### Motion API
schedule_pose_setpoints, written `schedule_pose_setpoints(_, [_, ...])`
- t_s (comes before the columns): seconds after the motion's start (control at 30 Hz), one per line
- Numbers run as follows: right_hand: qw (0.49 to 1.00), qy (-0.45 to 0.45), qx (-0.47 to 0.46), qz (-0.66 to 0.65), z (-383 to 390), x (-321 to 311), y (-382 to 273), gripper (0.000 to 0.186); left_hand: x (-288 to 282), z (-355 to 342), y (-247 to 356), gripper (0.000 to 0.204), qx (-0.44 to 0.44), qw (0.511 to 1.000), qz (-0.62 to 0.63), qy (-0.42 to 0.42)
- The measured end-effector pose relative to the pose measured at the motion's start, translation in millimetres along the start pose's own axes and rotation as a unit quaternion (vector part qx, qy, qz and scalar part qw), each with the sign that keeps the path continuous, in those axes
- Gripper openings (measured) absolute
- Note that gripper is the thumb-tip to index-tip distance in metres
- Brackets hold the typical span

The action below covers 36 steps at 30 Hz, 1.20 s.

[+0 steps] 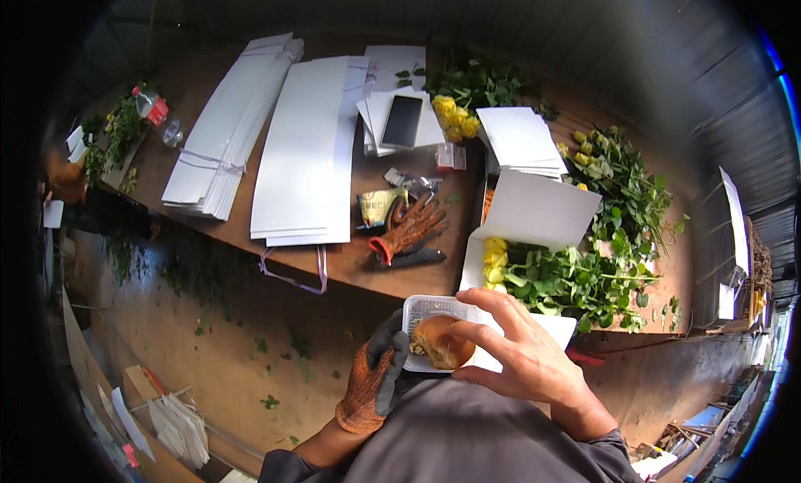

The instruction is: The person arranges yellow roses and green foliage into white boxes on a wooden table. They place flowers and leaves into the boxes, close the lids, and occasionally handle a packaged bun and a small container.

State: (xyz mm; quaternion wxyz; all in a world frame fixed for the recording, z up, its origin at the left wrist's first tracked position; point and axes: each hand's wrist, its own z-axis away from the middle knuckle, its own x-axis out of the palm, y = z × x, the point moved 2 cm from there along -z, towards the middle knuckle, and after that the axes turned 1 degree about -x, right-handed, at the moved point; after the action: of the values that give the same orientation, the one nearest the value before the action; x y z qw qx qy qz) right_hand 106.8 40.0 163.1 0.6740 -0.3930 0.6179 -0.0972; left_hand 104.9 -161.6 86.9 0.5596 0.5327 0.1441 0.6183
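A clear plastic tray [411, 306] is in front of my body, with a browned bread bun [442, 337] in it. The bun's left side is torn or bitten, showing a crumbly inside. My left hand [377, 373], in an orange knit glove with a dark grey coating, holds the tray by its left side. Bare, my right hand [521, 349] reaches over the tray from the right. Its thumb and a bent finger close around the bun, while another fingertip rests near the tray's top right corner.
The brown table [375, 274] bears stacked white cardboard sheets [300, 158], another work glove [410, 228], a yellow packet [380, 208], a phone [402, 122] and a bottle [150, 106]. Yellow roses [495, 262] with leafy stems lie by a white sheet on the right. Another person [67, 178] is at far left.
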Motion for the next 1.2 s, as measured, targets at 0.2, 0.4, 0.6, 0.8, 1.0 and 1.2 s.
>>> schedule_pose_setpoints(0.2, [0.993, 0.107, 0.05, -0.025, 5.2, -4.3, 27.6, 0.055, -32.7, -63.9, -20.1, 0.039, 0.154, 0.974, -0.154, 0.057])
schedule_pose_setpoints(0.4, [0.979, 0.083, 0.173, 0.062, 54.6, 15.7, 75.8, 0.062, -75.2, -206.4, -40.9, 0.036, 0.061, 0.987, 0.126, 0.074])
schedule_pose_setpoints(0.6, [0.976, 0.029, 0.201, 0.082, 101.5, 30.1, 86.5, 0.072, -103.5, -322.3, -83.1, 0.031, 0.103, 0.991, 0.087, -0.017])
schedule_pose_setpoints(0.8, [0.969, 0.105, 0.209, 0.081, 106.6, 22.8, 79.0, 0.07, -106.2, -386.7, -102.1, 0.043, -0.07, 0.99, 0.124, -0.019])
schedule_pose_setpoints(1.0, [0.955, 0.132, 0.16, -0.21, 125.3, 14.2, 56.6, 0.053, -124.1, -393.1, -85.9, 0.03, -0.022, 0.983, -0.114, 0.14])
schedule_pose_setpoints(1.2, [0.856, -0.216, 0.349, -0.313, 224.7, 64.1, 92.6, 0.044, -114.9, -333.0, -26.1, 0.036, 0.085, 0.865, -0.477, 0.131])
